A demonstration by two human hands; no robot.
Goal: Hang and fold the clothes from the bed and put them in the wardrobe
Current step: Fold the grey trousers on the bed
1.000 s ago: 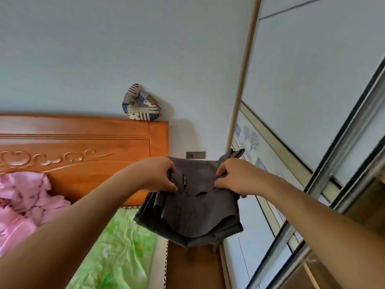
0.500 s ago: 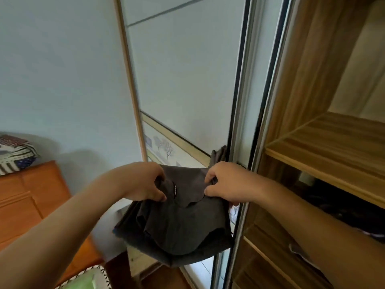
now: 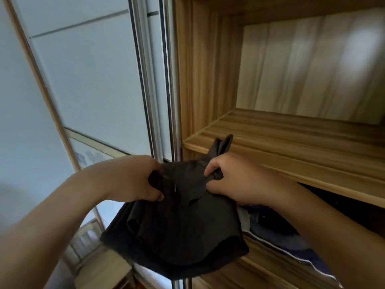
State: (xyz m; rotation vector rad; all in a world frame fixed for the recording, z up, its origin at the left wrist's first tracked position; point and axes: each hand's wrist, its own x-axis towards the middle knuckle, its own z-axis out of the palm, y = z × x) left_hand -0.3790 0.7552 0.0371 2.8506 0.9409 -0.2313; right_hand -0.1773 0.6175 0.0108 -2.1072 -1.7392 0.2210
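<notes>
A folded dark grey garment (image 3: 183,224) hangs in the air between my two hands, in front of the open wardrobe. My left hand (image 3: 135,178) grips its upper left edge. My right hand (image 3: 233,178) pinches its upper right edge, where a strip of cloth sticks up. The garment sits just below the front edge of a bare wooden wardrobe shelf (image 3: 291,142). Its lower part droops in loose folds.
The sliding wardrobe door (image 3: 89,80) with its metal frame stands to the left. Under the shelf lie dark folded clothes (image 3: 287,232) with a white-striped edge. A small bedside table (image 3: 100,268) sits at the lower left.
My view has swung right, away from the bed and headboard, to face the open wardrobe. Both hands have carried the grey garment along, keeping the same grip.
</notes>
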